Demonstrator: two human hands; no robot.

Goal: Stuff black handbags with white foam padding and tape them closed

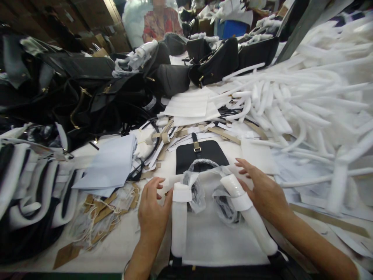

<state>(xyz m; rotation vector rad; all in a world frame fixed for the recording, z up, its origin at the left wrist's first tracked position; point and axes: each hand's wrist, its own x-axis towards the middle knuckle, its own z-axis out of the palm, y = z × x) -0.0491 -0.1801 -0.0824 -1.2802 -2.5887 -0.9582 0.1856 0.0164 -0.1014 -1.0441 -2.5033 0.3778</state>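
A black handbag lies flat on the table in front of me, its flap with a gold buckle facing away. Its handle is wrapped in white foam sleeves and crinkled clear plastic, over a white sheet covering the bag body. My left hand rests against the left foam sleeve, fingers curled at its top. My right hand presses on the right foam sleeve, fingers spread.
A big heap of white foam tubes fills the right side. Black handbags pile up at the left and back. Paper sheets, tags and cardboard strips litter the table. Wrapped bags lie at left. A person sits far back.
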